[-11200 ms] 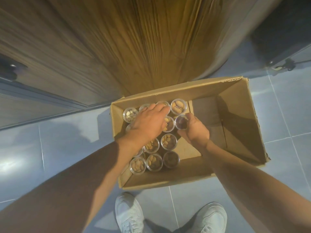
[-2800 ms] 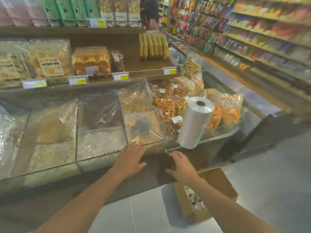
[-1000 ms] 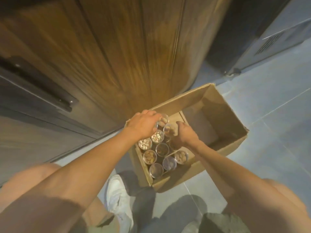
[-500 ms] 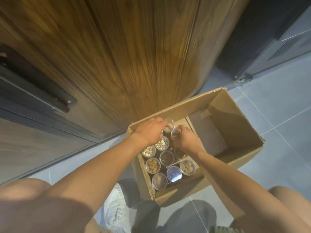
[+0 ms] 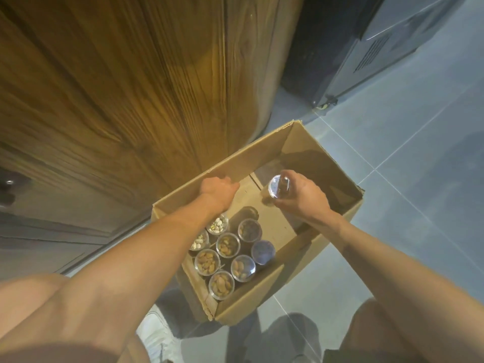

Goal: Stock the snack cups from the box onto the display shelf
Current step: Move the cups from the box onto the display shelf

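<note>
Pretty sure this is a shop floor: cardboard box (image 5: pixel 264 155) of lidded nut cups (image 5: pixel 227 244) on grey tiles (image 5: pixel 419 153), wood-panelled counter base (image 5: pixel 157 87) behind, vented metal cabinet (image 5: pixel 379 48) nearby.

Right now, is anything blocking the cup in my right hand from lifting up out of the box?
Nothing visible does. The right hand holds the cup over the bare floor of the box, which is open on top, and the left hand sits apart by its far wall. The shelf is out of view.
</note>
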Demonstrator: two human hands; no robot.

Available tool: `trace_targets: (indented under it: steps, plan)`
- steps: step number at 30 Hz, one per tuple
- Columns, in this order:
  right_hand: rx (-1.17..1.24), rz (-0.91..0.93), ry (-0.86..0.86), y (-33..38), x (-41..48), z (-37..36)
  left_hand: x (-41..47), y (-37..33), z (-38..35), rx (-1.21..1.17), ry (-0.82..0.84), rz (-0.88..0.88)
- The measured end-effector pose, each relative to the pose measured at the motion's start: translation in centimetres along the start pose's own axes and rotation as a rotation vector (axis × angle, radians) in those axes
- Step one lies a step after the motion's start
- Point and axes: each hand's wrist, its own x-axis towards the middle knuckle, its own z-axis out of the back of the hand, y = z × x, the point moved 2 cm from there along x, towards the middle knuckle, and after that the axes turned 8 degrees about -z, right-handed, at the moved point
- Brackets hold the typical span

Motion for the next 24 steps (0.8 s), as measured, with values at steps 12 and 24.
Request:
trace_targets:
  steps: [12,24]
  plan:
    - [0.062,-0.146,0.037,-0.7,-0.7,1.3,0.4,-0.8,-0.4,0.090,-0.069,0.047]
    - [0.093,-0.200,0.050,5.6,-6.0,11.6,-10.2,-1.0,13.3,-0.115,-0.145,0.088]
